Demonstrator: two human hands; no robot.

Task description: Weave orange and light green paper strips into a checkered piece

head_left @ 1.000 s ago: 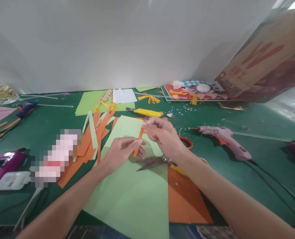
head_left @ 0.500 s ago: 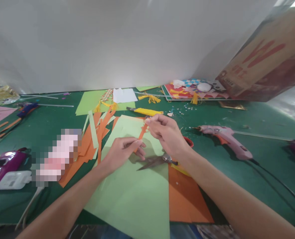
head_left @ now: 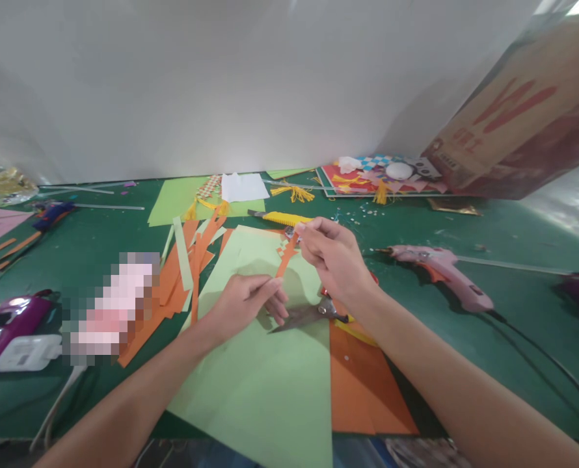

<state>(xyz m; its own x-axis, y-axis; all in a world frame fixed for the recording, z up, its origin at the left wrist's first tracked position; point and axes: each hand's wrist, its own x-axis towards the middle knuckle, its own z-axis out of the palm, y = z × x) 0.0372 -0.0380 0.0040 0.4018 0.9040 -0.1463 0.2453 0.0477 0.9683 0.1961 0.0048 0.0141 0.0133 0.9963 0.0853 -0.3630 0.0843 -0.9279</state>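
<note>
An orange paper strip [head_left: 285,265] is stretched between my two hands above pale green paper [head_left: 260,370]. My left hand [head_left: 250,296] pinches its lower end between thumb and fingers. The upper end is in the fingertips of my right hand [head_left: 331,253]. Beside the strip's upper part is a small orange-and-green checkered piece [head_left: 282,247]; whether it is joined to the strip I cannot tell. Below my hands lie scissors [head_left: 304,316], blades pointing left, their handles partly hidden by my right forearm.
A yellow utility knife [head_left: 284,218] lies beyond the green paper. Orange paper strips [head_left: 172,279] are heaped at left. The pink glue gun [head_left: 440,270] is at right, its cord trailing to the edge. A paper bag [head_left: 518,123] stands at the back right. Orange sheets [head_left: 362,383] lie under the green paper.
My right hand has shifted slightly right, and the strip has turned a little, so more of the checkered piece shows. My left hand has moved slightly right, still pinching.
</note>
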